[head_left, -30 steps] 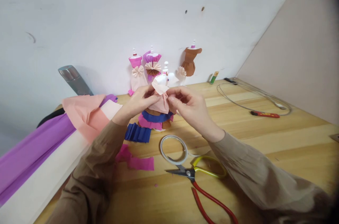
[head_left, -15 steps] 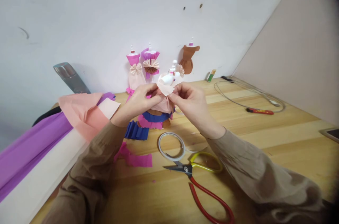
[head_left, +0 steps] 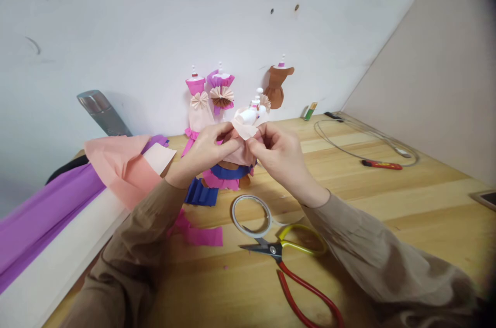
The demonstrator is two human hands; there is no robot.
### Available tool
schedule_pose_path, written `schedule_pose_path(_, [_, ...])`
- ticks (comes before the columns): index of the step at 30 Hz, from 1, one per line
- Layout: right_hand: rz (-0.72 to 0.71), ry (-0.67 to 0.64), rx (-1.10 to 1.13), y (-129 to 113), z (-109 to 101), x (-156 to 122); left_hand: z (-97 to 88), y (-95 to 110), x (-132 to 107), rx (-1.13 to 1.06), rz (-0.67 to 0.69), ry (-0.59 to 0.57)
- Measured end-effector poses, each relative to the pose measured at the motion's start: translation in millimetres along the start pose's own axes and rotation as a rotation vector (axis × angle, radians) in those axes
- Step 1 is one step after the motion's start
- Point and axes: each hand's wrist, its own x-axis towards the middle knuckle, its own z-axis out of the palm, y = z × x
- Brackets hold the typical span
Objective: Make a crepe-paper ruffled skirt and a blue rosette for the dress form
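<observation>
A small white dress form [head_left: 250,115] leans to the right in front of me, wrapped in a pale pink crepe paper dress [head_left: 245,130]. Below its waist are blue ruffles [head_left: 230,171] and a bright pink layer [head_left: 221,182]. My left hand [head_left: 211,150] pinches the pale pink paper on the left side of the waist. On the other side, my right hand [head_left: 275,150] has thumb and forefinger closed on the same paper, near its upper edge. The paper between the fingertips is partly hidden.
Scissors [head_left: 274,249] and a tape roll [head_left: 251,216] lie nearest me. Blue [head_left: 201,193] and pink paper strips [head_left: 201,235] are left of them. Crepe paper sheets [head_left: 50,209] cover the left side. Dressed forms [head_left: 199,111] stand by the wall; a cable [head_left: 349,150] and red cutter [head_left: 382,165] lie right.
The whole view has shifted very slightly. Both hands keep their pinch on the pale pink paper, and the dress form stays almost where it was.
</observation>
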Motion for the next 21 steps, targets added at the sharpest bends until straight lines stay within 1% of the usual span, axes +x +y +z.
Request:
schedule_pose_path(5, [-0.045,0.025,-0.057,0,5,-7,1.5,-2,1,0.066,-0.002,0.032])
schedule_pose_path(7, [-0.092,0.017,-0.085,0,5,-9,1.2,-3,2,0.065,-0.010,0.040])
schedule_pose_path(9, [-0.232,0.012,-0.197,1,1,-9,0.4,-3,2,0.052,-0.018,0.043])
schedule_pose_path(12, [-0.512,0.041,-0.478,2,-9,-9,-0.6,-3,3,0.003,-0.012,0.012])
schedule_pose_path(13, [-0.579,0.055,-0.551,3,-12,-8,-0.7,-3,2,-0.014,-0.006,-0.005])
schedule_pose_path(15, [-0.655,0.075,-0.626,3,-18,-8,-0.7,-2,2,-0.028,-0.004,-0.017])
schedule_pose_path(18, [-0.664,0.119,-0.621,3,-21,-8,-1.4,-3,1,-0.027,-0.028,0.004])
schedule_pose_path(20, [-0.621,0.161,-0.571,2,-20,-7,-2.4,-5,2,-0.033,-0.033,0.008])
schedule_pose_path(21, [-0.590,0.162,-0.535,2,-20,-6,-3.0,-5,2,-0.041,-0.028,0.003])
